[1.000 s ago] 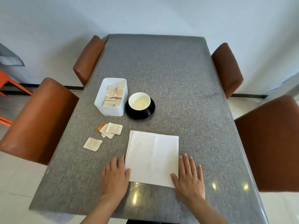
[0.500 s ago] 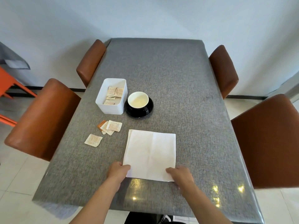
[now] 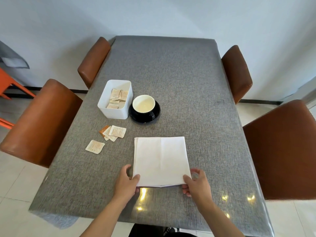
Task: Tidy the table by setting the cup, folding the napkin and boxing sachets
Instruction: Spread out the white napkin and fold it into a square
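A white napkin [image 3: 160,159] lies folded on the grey table [image 3: 171,74], its near edge lifted a little. My left hand [image 3: 127,183] pinches its near left corner and my right hand [image 3: 196,183] pinches its near right corner. Behind it a white cup [image 3: 144,103] stands on a black saucer [image 3: 145,116]. Left of the cup a white box [image 3: 114,100] holds several sachets. Loose sachets lie on the table: a small overlapping pile [image 3: 113,132] and a single sachet [image 3: 95,146] nearer the left edge.
Brown padded chairs stand at both sides: two on the left [image 3: 39,120] [image 3: 94,59] and two on the right [image 3: 236,71] [image 3: 282,147]. An orange chair [image 3: 8,88] is at the far left by the wall. The table's near edge is glossy with light reflections.
My hands went from lying flat at the napkin's near corners to pinching those corners, and the near edge has lifted slightly. The camera has shifted a little.
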